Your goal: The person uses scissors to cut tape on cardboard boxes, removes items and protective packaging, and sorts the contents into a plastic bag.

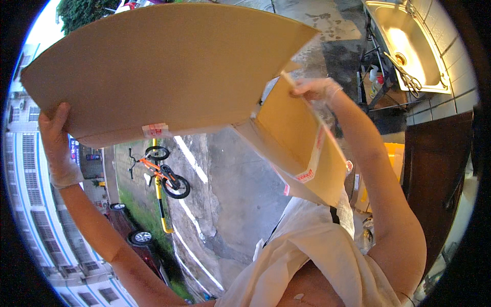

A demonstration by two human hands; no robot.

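Note:
A large cardboard box (165,73), partly unfolded, is held up before me, with a broad panel on the left and a narrower folded part on the right. Red-printed clear tape runs along its edges. My left hand (55,134), in a clear thin glove, grips the lower left edge of the broad panel, thumb on the near face. With my right hand (314,89), gloved as well, I pinch the upper edge of the narrower part. The far faces of the cardboard are hidden.
At the upper right a steel sink (414,50) has scissors (404,75) on its rim, with spray bottles (376,84) below. An orange bicycle (163,172) stands by a yellow-black rail (159,195). A dark red car (134,238) is at the lower left, a brown door (433,172) at the right.

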